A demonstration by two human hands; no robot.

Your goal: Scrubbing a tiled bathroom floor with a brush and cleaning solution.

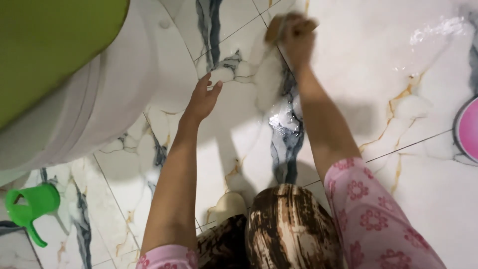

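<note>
**Brush gripped on wet marble floor, other hand braced flat**

The right hand [297, 37] has its fingers curled tight around a small tan scrubbing brush [275, 28], pressed down on the floor at the top of the view; the hand is blurred, so the exact wrap of each finger is hard to make out. Only the brush's left end shows past the knuckles. It sits on a dark tile seam, with soapy foam [269, 79] spread just below it.

The left hand [202, 99] holds nothing: its fingers lie loosely together and slightly bent, tips resting on the marble-patterned tile floor [358, 69], beside the foam and well apart from the brush.

Both forearms run down to pink floral sleeves [368, 209], with a knee in brown-and-cream cloth [289, 229] between them.

To the left, the curved white base of a fixture [114, 94] lies near the left hand, under a green lid [50, 45]. A green plastic jug [30, 206] stands at the lower left. At the right edge, 1 pink basin [469, 129] cuts into view. Between the right arm and that basin lies a broad stretch of wet, glossy tile.
</note>
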